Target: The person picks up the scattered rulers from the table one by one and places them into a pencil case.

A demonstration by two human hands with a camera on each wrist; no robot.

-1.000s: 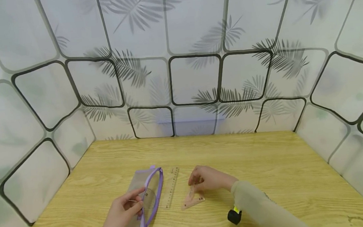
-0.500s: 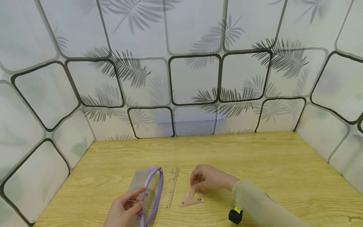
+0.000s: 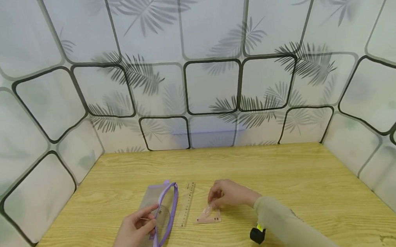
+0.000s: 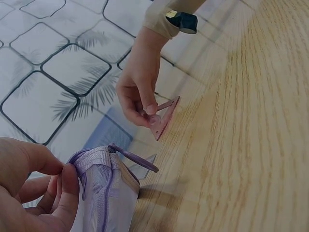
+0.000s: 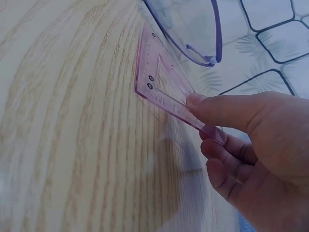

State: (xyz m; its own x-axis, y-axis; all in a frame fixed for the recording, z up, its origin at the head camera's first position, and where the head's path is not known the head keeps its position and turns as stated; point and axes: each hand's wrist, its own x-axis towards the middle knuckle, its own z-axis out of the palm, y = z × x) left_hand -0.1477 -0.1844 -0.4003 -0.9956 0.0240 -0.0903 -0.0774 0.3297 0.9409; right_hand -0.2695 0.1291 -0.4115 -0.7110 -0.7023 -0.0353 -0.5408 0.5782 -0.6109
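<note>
A see-through pencil case with purple trim lies with its zipped mouth spread open. My left hand pinches the fabric edge between thumb and forefinger, as the left wrist view shows. Inside the case is a clear rounded piece, perhaps a protractor. My right hand holds a pink transparent set square by one corner, thumb on top and fingers beneath. The set square is tilted, its far end low near the tabletop; whether it touches is hard to tell. A clear ruler lies between the case and the set square.
Everything lies on a wood-grain table. Patterned cloth walls close it in at the back and both sides. A black device with a yellow-green band is worn at the right wrist.
The set square has turned a little and its lower edge has shifted slightly away from me. The right hand drifted slightly right at first. My left hand and the pencil case stayed put.
</note>
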